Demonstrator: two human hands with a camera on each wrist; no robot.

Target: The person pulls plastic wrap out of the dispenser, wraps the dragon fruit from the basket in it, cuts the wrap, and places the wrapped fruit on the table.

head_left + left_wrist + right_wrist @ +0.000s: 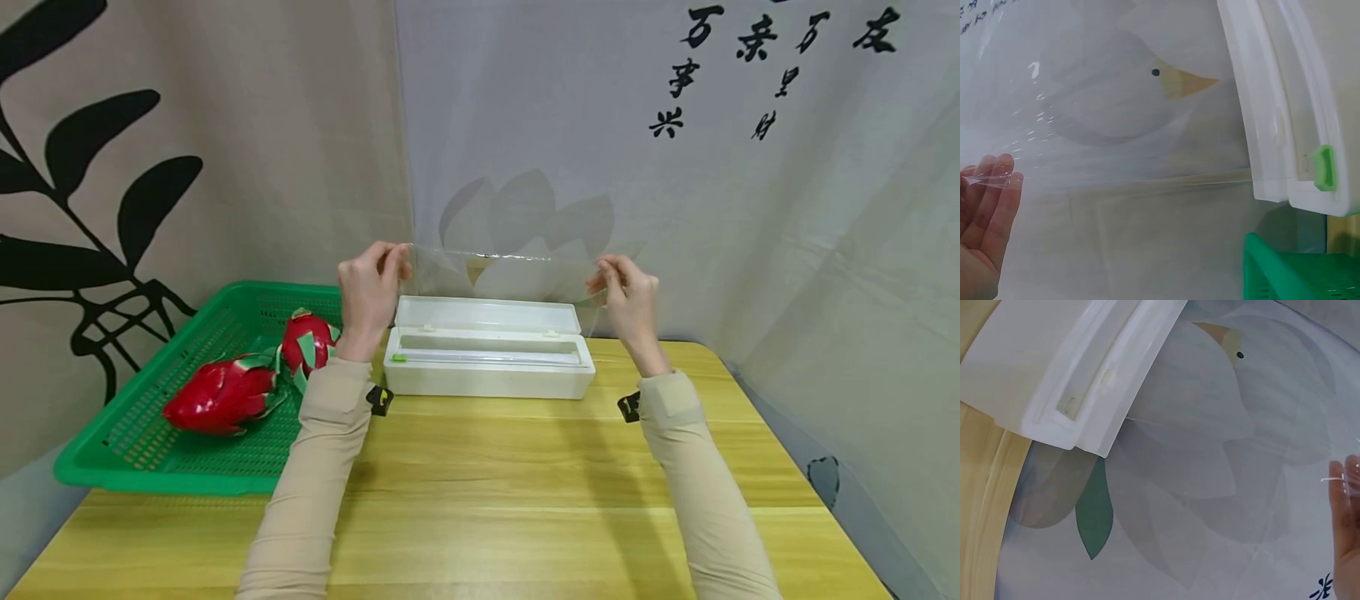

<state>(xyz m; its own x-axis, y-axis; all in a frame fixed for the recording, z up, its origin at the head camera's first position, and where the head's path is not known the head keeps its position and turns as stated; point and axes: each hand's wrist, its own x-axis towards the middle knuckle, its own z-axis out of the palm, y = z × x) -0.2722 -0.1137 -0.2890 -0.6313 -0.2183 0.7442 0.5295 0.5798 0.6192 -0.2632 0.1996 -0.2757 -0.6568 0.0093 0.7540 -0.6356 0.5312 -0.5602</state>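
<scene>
A sheet of clear cling film (517, 271) is stretched above and behind a white cling film dispenser box (487, 381). My left hand (369, 292) pinches the film's left edge, and my right hand (632, 302) pinches its right edge. In the left wrist view the film (1104, 144) runs from the fingers to the box. The box's lid (487, 315) is raised at the back. At its left end sits a green slide cutter (1324, 167). In the right wrist view, the right hand (1346, 512) shows only partly at the edge.
To the left stands a green plastic basket (90, 454). It holds one red dragon fruit (221, 396) and another dragon fruit (306, 340). All stand on a wooden table (480, 500). Behind the table hangs a printed cloth (510, 100).
</scene>
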